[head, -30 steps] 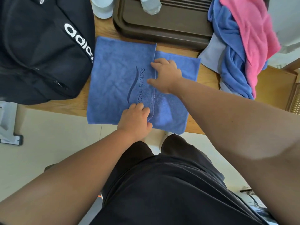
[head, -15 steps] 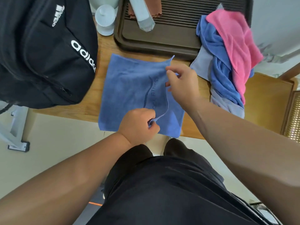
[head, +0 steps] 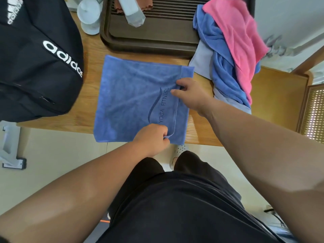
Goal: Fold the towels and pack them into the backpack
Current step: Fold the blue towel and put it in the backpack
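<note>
A blue towel (head: pixel 129 100) printed "YOGA FITNESS" lies folded on the wooden table (head: pixel 84 118), its near edge hanging just past the table's front. My left hand (head: pixel 150 139) pinches the top layer's near right corner. My right hand (head: pixel 189 95) pinches the same layer's right edge farther back. A black Adidas backpack (head: pixel 35 67) stands at the left, apart from the towel. A heap of unfolded towels (head: pixel 233 50), pink over blue and grey, lies at the right.
A dark brown slatted tray (head: pixel 152 42) sits behind the towel with a clear bottle (head: pixel 133 13) on it. A white cup (head: pixel 89 16) stands beside the tray. A woven chair (head: pixel 313 113) is at the far right. Pale floor lies below the table's front edge.
Both hands went from pressing flat on the towel to pinching its top layer's right edge. That edge was lifted and now lies farther right, nearly over the lower layer's edge.
</note>
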Demonstrator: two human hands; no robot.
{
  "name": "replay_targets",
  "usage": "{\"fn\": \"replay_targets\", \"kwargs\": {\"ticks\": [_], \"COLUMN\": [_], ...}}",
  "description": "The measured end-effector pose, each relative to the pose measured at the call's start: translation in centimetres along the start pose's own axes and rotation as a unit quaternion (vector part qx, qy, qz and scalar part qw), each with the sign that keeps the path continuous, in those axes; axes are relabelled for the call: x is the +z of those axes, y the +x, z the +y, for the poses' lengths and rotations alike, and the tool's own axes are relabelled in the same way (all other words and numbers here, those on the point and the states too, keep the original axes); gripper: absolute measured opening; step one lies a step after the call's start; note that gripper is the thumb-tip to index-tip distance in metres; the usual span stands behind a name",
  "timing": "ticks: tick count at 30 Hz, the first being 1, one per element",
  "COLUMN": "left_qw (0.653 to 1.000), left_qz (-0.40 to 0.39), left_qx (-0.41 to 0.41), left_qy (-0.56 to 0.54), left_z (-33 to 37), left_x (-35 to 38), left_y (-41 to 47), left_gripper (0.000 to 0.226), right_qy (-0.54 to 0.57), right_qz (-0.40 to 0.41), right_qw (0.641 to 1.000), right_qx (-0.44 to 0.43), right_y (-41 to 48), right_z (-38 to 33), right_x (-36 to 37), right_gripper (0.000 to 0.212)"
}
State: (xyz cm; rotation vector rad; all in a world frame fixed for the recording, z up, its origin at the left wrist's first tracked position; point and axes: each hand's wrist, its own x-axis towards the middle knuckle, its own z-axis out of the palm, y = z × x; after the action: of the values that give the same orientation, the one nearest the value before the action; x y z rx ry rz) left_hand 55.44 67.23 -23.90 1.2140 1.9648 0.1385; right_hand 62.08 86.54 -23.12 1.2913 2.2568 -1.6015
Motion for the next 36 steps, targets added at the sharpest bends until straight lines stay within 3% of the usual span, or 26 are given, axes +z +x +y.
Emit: {"fn": "replay_targets", "kwargs": {"ticks": [3,6,9,13,18,20,23,27,30,33,36], "left_qw": [0.995,0.98,0.97,0.982,0.993,0.991,0.996,0.989,0.978,0.975,0.975], "left_qz": [0.044,0.103,0.111,0.049,-0.115,-0.132,-0.064,0.143,0.183,0.086,-0.009], "left_qx": [-0.012,0.003,0.02,0.026,0.017,0.005,-0.022,-0.021,-0.06,-0.112,-0.131], "left_qy": [-0.084,-0.173,-0.216,-0.178,0.003,0.004,-0.061,-0.001,0.086,0.174,0.178], "left_z": [0.8,2.1,3.4,5.2,4.5,4.1,3.8,1.0,-1.7,-3.8,-5.5], "left_x": [-1.6,-3.6,-4.2,-2.2,1.1,1.4,0.7,-1.7,-4.0,-6.3,-7.2], "left_y": [-1.0,-2.1,-2.1,-0.2,1.6,1.6,1.6,2.4,3.9,5.5,5.8], "left_gripper": [0.033,0.033,0.032,0.034,0.027,0.03,0.033,0.021,0.055,0.104,0.126], "right_qy": [0.081,0.153,0.171,0.131,0.013,-0.018,-0.064,-0.276,-0.389,-0.428,-0.459], "right_qz": [0.055,0.111,0.152,0.193,0.039,0.042,0.06,0.098,0.02,-0.076,-0.1], "right_qw": [0.995,0.981,0.971,0.972,0.999,0.999,0.995,0.956,0.919,0.9,0.882], "right_qx": [-0.005,-0.054,-0.065,-0.018,0.02,0.028,0.057,-0.013,-0.06,-0.004,0.025], "right_y": [-0.7,-1.6,-1.9,-2.1,-1.5,-1.2,-1.1,-1.7,-0.9,0.4,0.5], "right_z": [-1.0,-1.7,-1.1,1.2,3.8,3.7,3.2,2.1,1.0,0.8,1.5], "right_x": [-0.8,-1.7,-2.5,-2.6,-2.0,-1.8,-1.6,-0.8,0.1,1.0,1.7], "right_gripper": [0.04,0.031,0.027,0.029,0.026,0.038,0.059,0.064,0.074,0.081,0.085]}}
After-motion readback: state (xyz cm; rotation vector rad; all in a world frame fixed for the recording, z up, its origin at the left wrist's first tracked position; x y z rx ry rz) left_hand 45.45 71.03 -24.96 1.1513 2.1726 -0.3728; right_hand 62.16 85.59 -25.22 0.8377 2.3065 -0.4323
